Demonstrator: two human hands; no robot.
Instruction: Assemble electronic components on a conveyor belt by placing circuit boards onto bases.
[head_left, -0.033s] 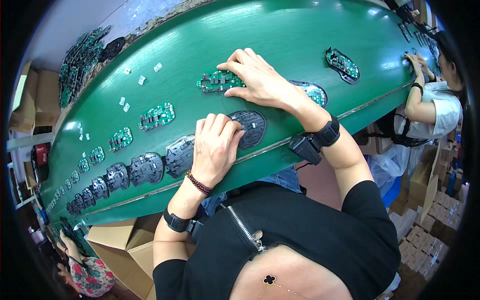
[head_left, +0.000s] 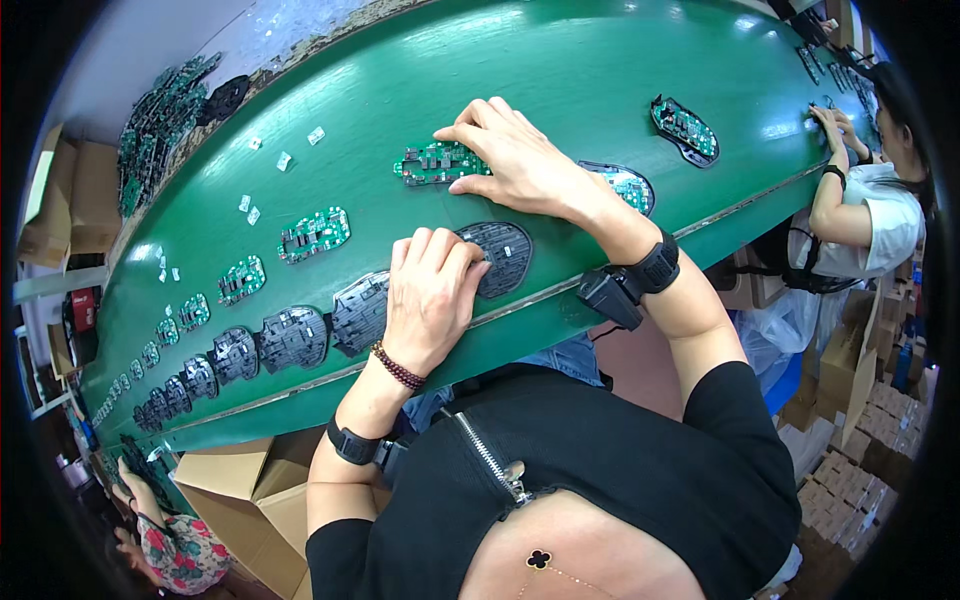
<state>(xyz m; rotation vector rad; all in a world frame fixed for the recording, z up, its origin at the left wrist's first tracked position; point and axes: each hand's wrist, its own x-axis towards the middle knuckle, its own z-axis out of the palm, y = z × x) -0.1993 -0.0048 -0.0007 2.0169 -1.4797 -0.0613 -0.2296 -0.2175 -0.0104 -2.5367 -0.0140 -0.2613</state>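
Note:
My right hand (head_left: 513, 158) has its thumb and forefinger on opposite edges of a green circuit board (head_left: 435, 163), gripping it over the table. Nearer to me, my left hand (head_left: 432, 297) is closed over the left end of a black plastic mouse-shaped shell (head_left: 503, 262); its fingertips are partly hidden. Beneath my right forearm lies a shell with a board in it (head_left: 630, 187), partly covered. Another shell with a board (head_left: 688, 132) sits farther right. Left of my left hand, a row of black shells (head_left: 292, 336) begins.
Several circuit boards (head_left: 315, 234) line the green table (head_left: 560, 60) to the left, with small clear pieces (head_left: 284, 160) beyond. A heap of boards (head_left: 160, 120) lies far left. Co-workers sit at right (head_left: 870, 215) and lower left (head_left: 180, 550). An open carton (head_left: 235, 490) stands below the table edge.

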